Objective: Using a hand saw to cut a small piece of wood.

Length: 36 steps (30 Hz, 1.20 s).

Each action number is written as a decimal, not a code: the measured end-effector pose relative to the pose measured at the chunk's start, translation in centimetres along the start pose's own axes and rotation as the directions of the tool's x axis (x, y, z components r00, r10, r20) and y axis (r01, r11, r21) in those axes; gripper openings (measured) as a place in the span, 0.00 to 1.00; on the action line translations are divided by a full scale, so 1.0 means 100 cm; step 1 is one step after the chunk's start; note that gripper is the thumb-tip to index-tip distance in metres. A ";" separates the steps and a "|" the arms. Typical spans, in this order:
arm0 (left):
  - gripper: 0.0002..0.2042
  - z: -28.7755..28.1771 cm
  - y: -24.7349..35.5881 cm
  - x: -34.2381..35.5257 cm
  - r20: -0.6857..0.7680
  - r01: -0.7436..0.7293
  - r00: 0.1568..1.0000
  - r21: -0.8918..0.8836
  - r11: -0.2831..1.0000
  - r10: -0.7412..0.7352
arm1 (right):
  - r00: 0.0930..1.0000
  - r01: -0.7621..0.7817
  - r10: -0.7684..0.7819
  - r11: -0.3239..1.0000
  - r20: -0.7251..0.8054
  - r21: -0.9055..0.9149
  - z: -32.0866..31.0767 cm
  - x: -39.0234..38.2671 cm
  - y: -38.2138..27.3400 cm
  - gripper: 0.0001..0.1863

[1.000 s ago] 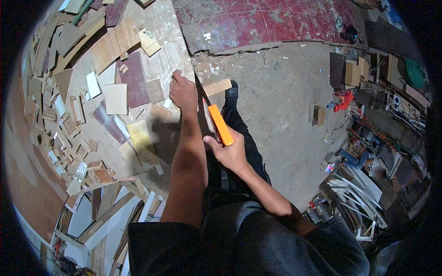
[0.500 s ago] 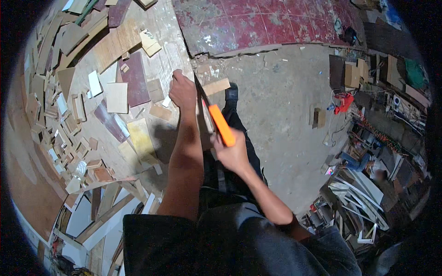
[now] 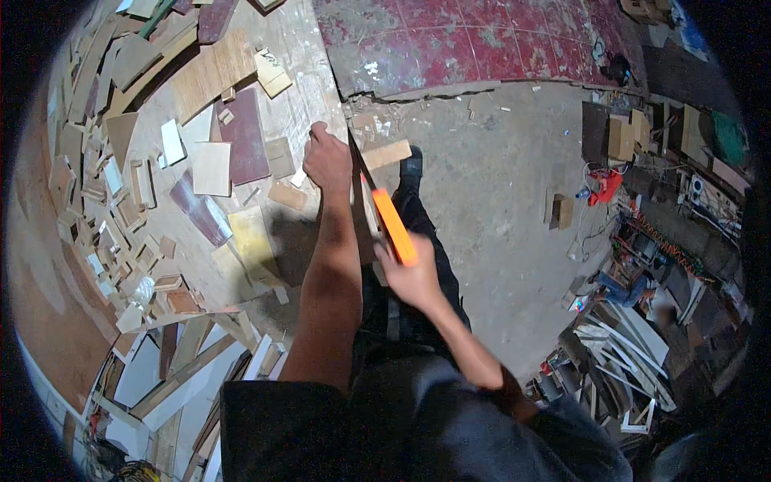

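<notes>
In my right hand [image 3: 414, 273] is a hand saw with a bright orange handle [image 3: 392, 225], the fingers closed round it and blurred by motion. Its dark narrow blade points away from me along the right edge of the wooden work surface [image 3: 309, 76]. Just left of the blade, my left hand [image 3: 328, 159] presses down near that edge with its fingers curled. Whatever lies beneath its fingers is hidden. A light wood strip [image 3: 385, 154] sticks out to the right beyond the blade, above my shoe [image 3: 410, 165].
Wood offcuts, among them a dark red board [image 3: 245, 136] and a yellow-stained piece [image 3: 253, 237], lie left of my arm. Longer boards [image 3: 189, 377] are piled lower left. Scrap strips [image 3: 618, 345] and tools crowd the right. Worn red flooring [image 3: 458, 48] spans the far side.
The view has shifted slightly, moving the scene a little to the right. My right hand and the saw have drawn slightly back toward me. My left hand keeps its place by the edge.
</notes>
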<state>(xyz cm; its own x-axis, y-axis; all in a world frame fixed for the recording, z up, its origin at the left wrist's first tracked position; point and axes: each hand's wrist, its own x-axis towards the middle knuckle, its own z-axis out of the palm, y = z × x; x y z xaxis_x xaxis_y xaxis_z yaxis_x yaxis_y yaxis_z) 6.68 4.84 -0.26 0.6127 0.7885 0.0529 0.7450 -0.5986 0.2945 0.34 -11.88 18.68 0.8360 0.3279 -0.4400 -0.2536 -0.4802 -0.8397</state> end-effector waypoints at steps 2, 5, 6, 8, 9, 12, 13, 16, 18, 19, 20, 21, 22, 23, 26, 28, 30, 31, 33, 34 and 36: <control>0.08 -0.008 -0.007 -0.022 0.016 -0.023 1.000 0.001 1.000 0.023 | 0.997 -0.080 0.079 0.995 0.023 0.054 -0.010 -0.027 0.001 0.12; 0.08 -0.003 0.005 -0.010 0.063 -0.003 0.998 0.009 1.000 0.002 | 0.998 -0.065 0.065 0.998 0.026 -0.006 0.002 0.051 0.016 0.15; 0.09 -0.002 0.009 -0.008 0.054 0.000 0.999 0.009 1.000 0.000 | 0.998 -0.070 0.070 0.997 0.002 0.014 0.005 0.047 0.016 0.14; 0.09 0.001 0.002 -0.009 0.001 -0.030 1.000 0.030 0.999 0.030 | 1.000 -0.004 0.004 0.999 -0.005 -0.052 0.004 0.021 0.018 0.10; 0.09 0.003 -0.003 0.007 -0.023 -0.018 1.000 0.044 0.999 0.019 | 0.999 0.032 -0.032 0.999 0.005 -0.006 0.001 -0.002 0.004 0.10; 0.09 -0.003 0.003 -0.006 -0.050 -0.014 0.999 0.035 0.999 0.016 | 0.998 -0.030 0.031 0.999 0.056 -0.016 -0.010 0.003 0.016 0.12; 0.09 0.003 0.007 -0.002 -0.057 -0.020 0.998 0.032 0.999 0.022 | 1.000 0.023 -0.023 1.000 -0.016 -0.020 0.004 0.031 0.035 0.13; 0.09 0.006 0.011 -0.012 -0.062 -0.065 0.996 -0.001 0.998 0.064 | 0.997 -0.073 0.073 0.997 -0.019 0.026 0.009 0.050 0.020 0.13; 0.09 0.006 -0.003 -0.001 -0.086 -0.053 0.995 0.021 0.998 0.055 | 0.999 0.047 -0.048 0.997 -0.020 -0.058 0.003 0.003 0.022 0.10; 0.09 0.001 -0.011 -0.007 -0.086 -0.035 0.996 0.034 0.999 0.038 | 1.000 -0.023 0.022 0.997 0.006 0.077 -0.006 -0.024 0.006 0.09; 0.08 -0.007 -0.006 -0.004 -0.114 -0.061 0.992 0.019 0.998 0.062 | 1.000 -0.013 0.013 0.999 0.020 0.030 -0.008 -0.031 0.012 0.09; 0.08 -0.004 0.000 -0.004 -0.111 -0.074 0.991 0.007 0.997 0.074 | 0.999 0.028 -0.027 0.999 0.025 -0.015 -0.009 -0.007 0.023 0.08; 0.08 0.002 0.006 -0.002 -0.087 -0.061 0.994 0.003 0.998 0.061 | 1.000 0.012 -0.012 1.000 0.005 -0.006 -0.004 0.031 0.028 0.09; 0.08 0.005 0.009 -0.010 -0.044 -0.052 0.998 0.003 0.999 0.052 | 1.000 -0.022 0.022 1.000 -0.017 0.003 0.005 0.052 0.029 0.10; 0.08 0.006 0.001 -0.020 -0.045 -0.064 0.997 0.000 0.998 0.064 | 0.996 0.090 -0.090 0.996 -0.009 0.023 0.010 0.027 0.042 0.07; 0.08 0.001 -0.008 -0.007 -0.081 -0.033 0.996 0.015 0.999 0.034 | 0.999 -0.052 0.052 0.993 0.000 0.110 -0.003 -0.021 0.020 0.04; 0.08 -0.007 -0.010 -0.012 -0.074 -0.054 0.996 0.020 0.998 0.055 | 0.998 0.053 -0.054 0.998 0.022 0.037 0.002 -0.006 0.022 0.04; 0.08 -0.004 -0.003 -0.007 -0.090 -0.071 0.993 0.017 0.997 0.072 | 0.982 0.183 -0.181 0.982 0.054 -0.037 0.003 0.024 0.030 0.04; 0.08 0.004 0.022 -0.007 -0.070 -0.106 0.992 -0.025 0.994 0.104 | 0.903 -0.429 0.358 0.741 0.237 0.516 0.006 0.067 0.031 0.06; 0.08 0.004 0.019 -0.009 -0.063 -0.089 0.994 -0.014 0.996 0.088 | 0.991 0.009 0.024 0.971 -0.134 0.240 0.012 0.053 0.043 0.06; 0.08 -0.003 -0.004 -0.010 -0.048 -0.035 0.998 0.037 0.999 0.037 | 0.995 0.066 -0.054 0.987 0.084 -0.147 0.000 0.005 0.033 0.05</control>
<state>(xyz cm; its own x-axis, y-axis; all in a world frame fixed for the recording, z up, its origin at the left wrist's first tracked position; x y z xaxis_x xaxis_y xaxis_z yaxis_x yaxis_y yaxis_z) 5.69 4.32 -0.15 0.6265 0.7717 0.1099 0.7321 -0.6309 0.2570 -0.12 -13.27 15.69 0.8048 0.4206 -0.4187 -0.1230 -0.5721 -0.8109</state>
